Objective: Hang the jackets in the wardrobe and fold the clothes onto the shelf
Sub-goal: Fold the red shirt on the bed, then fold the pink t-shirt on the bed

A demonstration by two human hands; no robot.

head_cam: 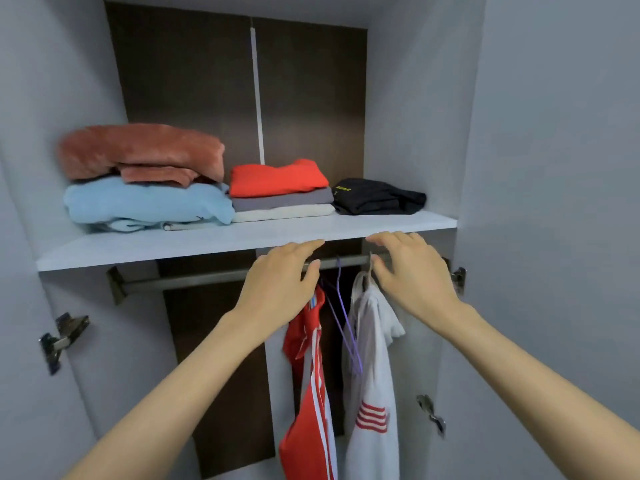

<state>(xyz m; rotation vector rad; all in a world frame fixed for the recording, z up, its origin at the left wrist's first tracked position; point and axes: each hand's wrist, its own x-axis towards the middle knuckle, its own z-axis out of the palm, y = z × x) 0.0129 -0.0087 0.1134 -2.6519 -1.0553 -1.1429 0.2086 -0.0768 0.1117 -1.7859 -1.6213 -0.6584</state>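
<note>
Raised close: left hand [284, 282] and right hand [412, 271], fingers loosely spread, gripping nothing, before rail [207, 277]. Hanging from it, collars up, long axes vertical: red jacket [308, 410], white jacket [370, 393]. Beyond, above: folded clothes [277, 181] stacked on shelf [173, 245].

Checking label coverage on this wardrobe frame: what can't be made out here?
Head view:
- Hanger top of red jacket: hidden behind left hand.
- Hem of white jacket: cut off by the bottom edge.
- yellow label on black garment: too small to read.
- Right part of rail: behind right hand.
</note>
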